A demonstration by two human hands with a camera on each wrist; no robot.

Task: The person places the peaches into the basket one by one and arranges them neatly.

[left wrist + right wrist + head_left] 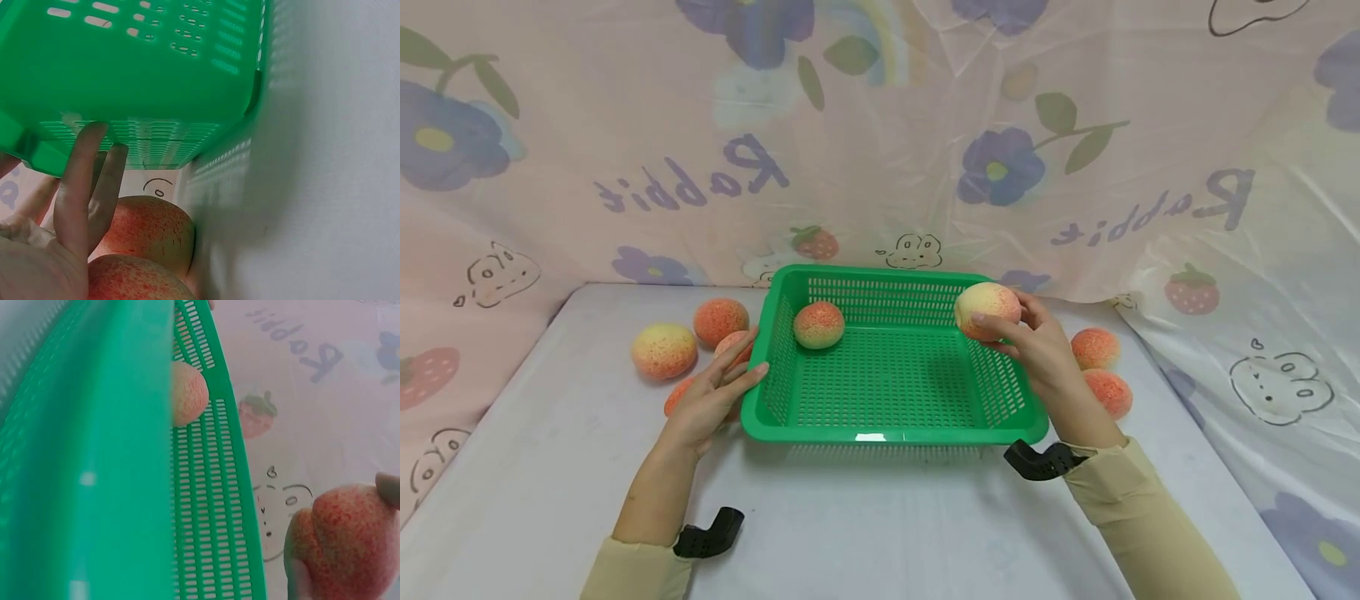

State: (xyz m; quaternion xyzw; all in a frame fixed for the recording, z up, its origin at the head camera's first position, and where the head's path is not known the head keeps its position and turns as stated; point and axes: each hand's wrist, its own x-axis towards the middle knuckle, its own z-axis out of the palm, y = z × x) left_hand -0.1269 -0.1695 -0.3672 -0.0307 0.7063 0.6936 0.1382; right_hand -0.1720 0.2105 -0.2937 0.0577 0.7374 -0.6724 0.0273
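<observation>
Left of center in frame, the left hand [711, 398] has pretty straight fingers touching the green basket [880, 436], reddish peach [819, 326] inside; right of center, the right hand [1047, 354] grips a yellowish peach [979, 302] near its upper-right corner.

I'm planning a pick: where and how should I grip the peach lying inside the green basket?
Probably pinch the peach across its rounded middle, coming from above and the right: the green basket walls it in closely on the left, leaving more room rightward.
</observation>
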